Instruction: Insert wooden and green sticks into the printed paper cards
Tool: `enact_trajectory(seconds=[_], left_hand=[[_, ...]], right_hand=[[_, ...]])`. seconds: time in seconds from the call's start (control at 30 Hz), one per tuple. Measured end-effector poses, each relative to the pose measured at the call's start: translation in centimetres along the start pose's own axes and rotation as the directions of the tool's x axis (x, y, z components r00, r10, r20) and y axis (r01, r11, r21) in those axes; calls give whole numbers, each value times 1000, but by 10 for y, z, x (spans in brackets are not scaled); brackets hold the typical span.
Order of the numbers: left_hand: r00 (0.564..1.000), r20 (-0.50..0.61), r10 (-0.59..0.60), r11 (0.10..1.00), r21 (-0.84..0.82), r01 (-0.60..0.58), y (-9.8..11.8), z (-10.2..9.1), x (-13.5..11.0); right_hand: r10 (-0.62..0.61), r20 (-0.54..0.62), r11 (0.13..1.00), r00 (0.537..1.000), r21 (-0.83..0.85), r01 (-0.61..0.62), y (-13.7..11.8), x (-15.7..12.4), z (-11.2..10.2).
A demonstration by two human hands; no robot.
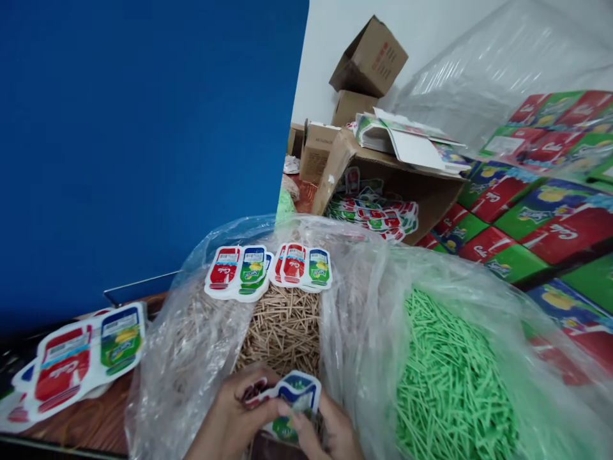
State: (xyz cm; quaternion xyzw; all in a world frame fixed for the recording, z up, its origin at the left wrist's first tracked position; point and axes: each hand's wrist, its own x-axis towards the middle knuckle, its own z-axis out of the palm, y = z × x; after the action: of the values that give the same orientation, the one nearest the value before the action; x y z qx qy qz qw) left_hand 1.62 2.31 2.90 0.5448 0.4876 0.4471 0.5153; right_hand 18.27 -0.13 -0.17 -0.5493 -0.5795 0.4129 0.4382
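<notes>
While left hand (pixel 233 412) and right hand (pixel 332 431) pinch its ends, the printed card (pixel 297 391) runs side to side (face up) over a bag of wooden sticks (pixel 196 358).

Cluttered packing corner between a blue panel and a white wall.

A flat, deep blue panel (pixel 143 128) fills the left side, and a plain white painted wall (pixel 431 25) stands behind. Against that wall, brown corrugated cardboard boxes (pixel 371 57) are piled, the top one tilted. At the right, glossy red, green and blue printed cartons (pixel 541 211) are stacked in rows, with a crumpled clear plastic sheet (pixel 502 64) draped above them. A dark brown wooden tabletop (pixel 96 428) shows at lower left. The light is soft and even.
</notes>
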Motion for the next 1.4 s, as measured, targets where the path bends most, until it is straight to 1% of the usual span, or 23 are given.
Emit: enact_trajectory(seconds=[0.07,0.1,0.13,0.17,0.2,0.27,0.33,0.4,0.47,0.57,0.7,0.83,0.97,1.03,1.1,1.13,1.17,1.23,1.27,1.4], left_hand=[[990,-55,-132,984,-129,124,3,-6,-1],[979,-76,-190,967,-189,173,5,-10,-2],[969,-86,-231,951,-230,206,8,-14,-2],[965,-90,-245,945,-244,217,11,-19,-2],[969,-90,-231,950,-235,204,14,-23,-2],[983,-82,-162,973,-178,145,21,-31,0],[989,-112,-93,989,-122,79,27,-37,3],[987,-145,-73,993,-103,58,31,-41,5],[984,-157,-83,991,-115,66,32,-44,7],[985,-135,-109,985,-147,89,29,-44,10],[992,-78,-100,983,-164,86,31,-41,16],[997,-49,-57,988,-146,49,42,-38,24],[1000,-23,-8,988,-155,4,58,-41,34],[1000,-12,24,991,-134,-25,65,-42,40],[996,-12,86,995,-50,-87,72,-44,48],[992,-21,123,992,1,-123,74,-44,54],[987,-31,160,986,52,-158,77,-44,60],[978,-47,204,972,128,-196,81,-44,78],[978,-49,204,969,151,-194,83,-43,89],[992,-25,127,956,270,-115,86,-37,142]], right_hand=[[-13,-96,998,995,-69,7,-5,7,3],[-22,-126,997,992,-82,11,-9,11,4],[-31,-137,997,990,-76,21,-12,16,4],[-39,-129,998,991,-50,33,-16,21,4],[-41,-110,999,993,-6,40,-19,25,4],[-15,-35,995,999,102,19,-24,33,5],[18,55,980,998,198,-29,-27,38,7],[17,111,965,994,260,-46,-29,41,10],[-31,116,957,993,291,-4,-32,43,11],[-91,81,948,993,313,61,-36,47,10],[-96,44,933,994,352,75,-37,53,8],[-120,2,931,993,347,112,-37,59,11],[-122,76,874,990,481,70,-46,68,7],[-137,121,864,983,501,59,-54,74,1],[-180,160,893,971,439,93,-62,82,-7],[-202,163,920,966,371,129,-67,87,-10],[-219,147,944,965,281,171,-70,93,-13],[-237,69,970,969,73,232,-76,111,-17],[-230,27,973,973,-13,230,-79,122,-19],[-182,-46,967,982,-190,171,-84,175,-26]])
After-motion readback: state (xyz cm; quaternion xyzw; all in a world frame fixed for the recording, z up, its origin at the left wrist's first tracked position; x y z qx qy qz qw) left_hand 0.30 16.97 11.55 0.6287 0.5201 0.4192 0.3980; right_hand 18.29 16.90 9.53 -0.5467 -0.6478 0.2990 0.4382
